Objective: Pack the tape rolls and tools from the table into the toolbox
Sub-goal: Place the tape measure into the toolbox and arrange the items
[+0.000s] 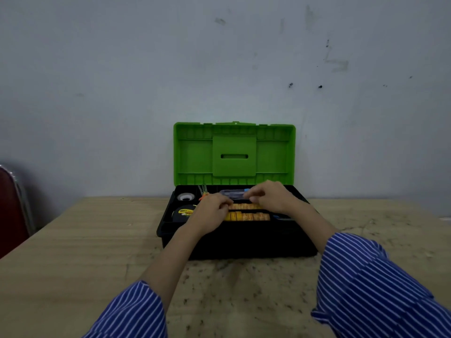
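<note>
one black plastic toolbox (234, 242) with a bright green lid (234, 154) sits open on the pale wooden table (73, 252), with the lid standing up by the grey wall (170, 69). i count one small clear tape roll (186, 197) in the back left pocket of the box. just in front of it lies one round black and yellow tape measure (181, 212). it has a yellow label with dark writing, but the writing is too blurry for me to read. i see two rows of yellow blocks (249, 216) in the middle of the box. one thin tool with an orange part (203, 194) lies at the back, near the tape roll.

i see two hands inside the box. my left hand (210, 212) has its fingers curled down over the left end of the yellow rows, but i cannot tell if it grips anything. my right hand (269, 196) pinches one clear plastic case with a blue end (233, 193), which is held across the back part of the box, above the yellow rows. both arms wear blue sleeves with white stripes (366, 276).

one dark red chair (11, 206) stands at the far left.
</note>
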